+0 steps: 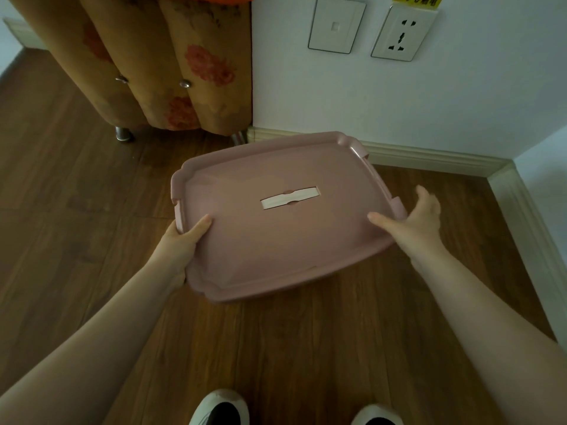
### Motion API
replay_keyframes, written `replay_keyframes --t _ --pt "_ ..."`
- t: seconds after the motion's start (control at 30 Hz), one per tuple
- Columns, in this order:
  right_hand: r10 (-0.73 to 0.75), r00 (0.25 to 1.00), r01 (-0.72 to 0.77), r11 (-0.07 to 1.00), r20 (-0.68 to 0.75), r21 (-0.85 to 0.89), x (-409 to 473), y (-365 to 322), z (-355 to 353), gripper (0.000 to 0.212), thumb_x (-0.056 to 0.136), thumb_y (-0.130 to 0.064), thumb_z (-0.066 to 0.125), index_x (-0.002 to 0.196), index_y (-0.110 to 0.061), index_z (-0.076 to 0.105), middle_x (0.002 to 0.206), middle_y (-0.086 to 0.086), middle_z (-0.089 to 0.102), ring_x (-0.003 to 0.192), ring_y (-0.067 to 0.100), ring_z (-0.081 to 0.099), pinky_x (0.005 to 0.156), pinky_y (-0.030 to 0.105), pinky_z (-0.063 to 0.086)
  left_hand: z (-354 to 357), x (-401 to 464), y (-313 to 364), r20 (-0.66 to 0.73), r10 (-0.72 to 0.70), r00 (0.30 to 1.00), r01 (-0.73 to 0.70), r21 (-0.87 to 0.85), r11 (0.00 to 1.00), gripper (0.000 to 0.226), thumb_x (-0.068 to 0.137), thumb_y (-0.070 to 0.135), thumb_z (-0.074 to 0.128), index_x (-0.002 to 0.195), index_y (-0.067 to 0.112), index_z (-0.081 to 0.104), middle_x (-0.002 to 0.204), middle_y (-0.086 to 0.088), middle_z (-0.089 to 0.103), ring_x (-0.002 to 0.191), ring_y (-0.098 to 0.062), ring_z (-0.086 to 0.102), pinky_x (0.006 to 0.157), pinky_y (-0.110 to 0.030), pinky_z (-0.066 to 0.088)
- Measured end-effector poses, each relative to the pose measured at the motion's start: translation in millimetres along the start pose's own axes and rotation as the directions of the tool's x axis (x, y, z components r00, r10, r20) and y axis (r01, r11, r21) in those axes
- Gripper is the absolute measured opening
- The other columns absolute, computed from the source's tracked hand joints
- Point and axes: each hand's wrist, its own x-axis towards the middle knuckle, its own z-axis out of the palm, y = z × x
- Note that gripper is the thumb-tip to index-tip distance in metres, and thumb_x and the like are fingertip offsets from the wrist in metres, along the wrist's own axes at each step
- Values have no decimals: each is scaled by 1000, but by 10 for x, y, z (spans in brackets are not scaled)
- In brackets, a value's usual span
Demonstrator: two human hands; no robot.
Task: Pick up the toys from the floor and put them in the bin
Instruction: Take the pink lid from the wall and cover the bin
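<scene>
Nearest the camera, two white shoes are seen on the wooden floor, with both bare forearms reaching forward above them. The left hand is closed on the near-left edge of the pink lid, its thumb laid flat on top and its fingers curled over the rim. The right hand is held at the right edge, with the thumb resting on top and the remaining fingers spread loosely beside the rim; a firm grip there cannot be confirmed. The lid is held between the two hands, tilted, and its white recessed handle lies beyond the thumbs, midway between them. The bin body beneath the lid is hidden, so its contents cannot be told. No toys are visible on the floor, so the task is judged to be either at its opening step or at closing up; which cannot be told. Beyond the fingertips stand a floral upholstered sofa and the wall, where a blank switch plate and a socket are mounted. A yellow label above the socket carries characters too blurred to be read.
</scene>
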Motion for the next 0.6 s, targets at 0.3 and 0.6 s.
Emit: replay_keyframes --t 0.3,0.6 --pt "-106 963 124 990 248 -59 548 -392 79 43 96 -33 48 132 -9 48 128 9 55 110 26 54 87 32 40 88 -18 -8 -194 161 968 -107 261 959 75 78 51 66 132 6 42 118 -9 56 100 -26 55 73 -38 48" --pt "178 849 -300 937 497 177 719 -230 5 43 85 -42 63 104 -4 64 94 7 70 82 22 66 64 30 48 136 29 58 -123 119 985 -81 279 957 68 79 53 63 120 0 50 106 -13 60 92 -29 58 69 -39 48"
